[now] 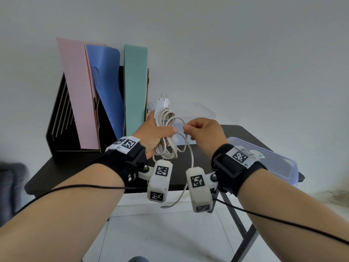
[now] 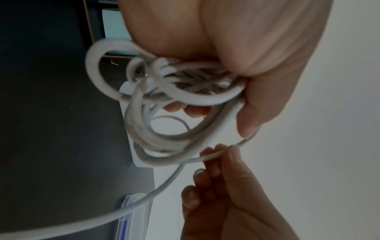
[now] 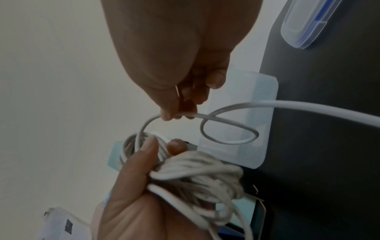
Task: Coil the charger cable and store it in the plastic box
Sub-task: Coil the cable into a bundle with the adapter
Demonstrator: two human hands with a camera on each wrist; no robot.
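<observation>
Nearest, at lower centre of the head view, the cable's loose end (image 1: 166,207) dangles below the worktop (image 1: 245,135) edge. Above it, mid-frame, the left hand (image 1: 153,135) has its grip curled round the coiled charger cable (image 1: 166,129), plug (image 1: 163,104) pointing up. The right hand (image 1: 204,131) pinches a free strand (image 3: 186,115). Behind lies the clear plastic box (image 1: 200,110); its lid (image 1: 273,159) sits at right.

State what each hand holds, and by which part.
Left hand grips the charger cable round its coiled loops, plug upward. Right hand pinches the loose strand beside the coil.
</observation>
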